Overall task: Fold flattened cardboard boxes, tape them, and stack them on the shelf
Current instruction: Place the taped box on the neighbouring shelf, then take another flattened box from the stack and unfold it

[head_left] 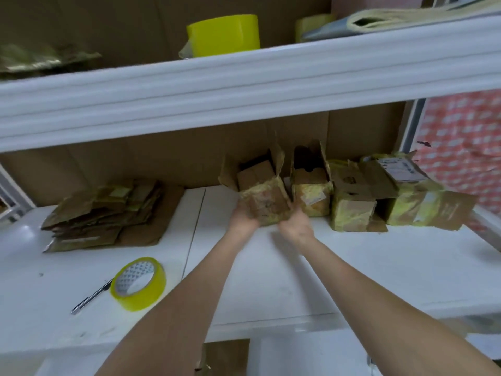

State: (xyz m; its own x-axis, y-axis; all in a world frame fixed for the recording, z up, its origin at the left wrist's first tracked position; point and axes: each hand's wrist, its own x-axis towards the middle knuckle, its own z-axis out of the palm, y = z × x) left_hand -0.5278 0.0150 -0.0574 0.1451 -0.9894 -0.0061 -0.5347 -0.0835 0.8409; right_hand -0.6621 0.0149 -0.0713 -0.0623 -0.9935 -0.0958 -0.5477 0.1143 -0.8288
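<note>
A small folded cardboard box (267, 204), worn and covered in yellowish tape, is held out over the white shelf surface (271, 280) with its top flaps open. My left hand (242, 219) holds its left bottom corner and my right hand (295, 225) holds its right bottom corner. To its right stand three more folded boxes (311, 194) in a row against the back. A pile of flattened boxes (108, 215) lies at the left. A roll of yellow tape (138, 284) rests near the front left.
A black pen (90, 297) lies beside the tape roll. The upper shelf edge (244, 85) hangs above, carrying a large yellow tape roll (223, 35) and folded bags. A red checked cloth (463, 147) is at the right. A cardboard piece (225, 356) is below.
</note>
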